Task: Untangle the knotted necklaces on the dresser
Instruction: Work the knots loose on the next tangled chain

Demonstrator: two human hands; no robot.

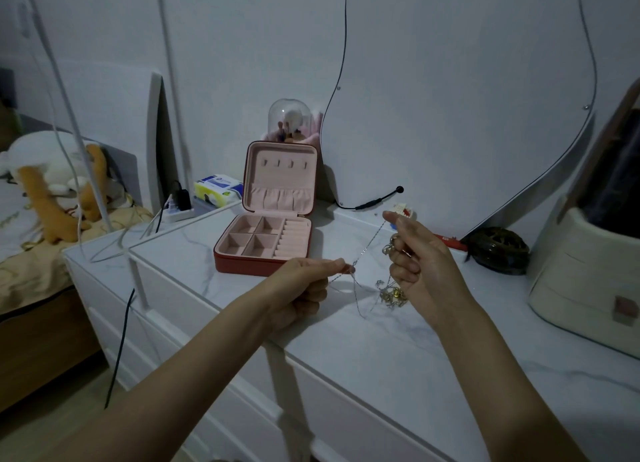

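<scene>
Item: knotted necklaces (388, 290), fine silver and gold-toned chains, hanging at centre right of the frame just above the dresser (381, 350) top.

Progress, as judged: the untangling is under way but not finished. One thin silver strand (369, 245) is running taut and diagonal between the two hands, apparently being drawn out of the bunch; a gold-toned cluster with a yellow bead is dangling below the right hand, looking knotted, with loose loops trailing down beside it.

Left hand (304, 288): pinching the lower end of the strand between thumb and forefinger, other fingers curled.

Right hand (412, 257): holding the strand's upper end at its fingertips, further chain bunching against its curled fingers.

Jewellery box (270, 226): sitting open behind, centre frame, its compartments showing nothing inside.
</scene>
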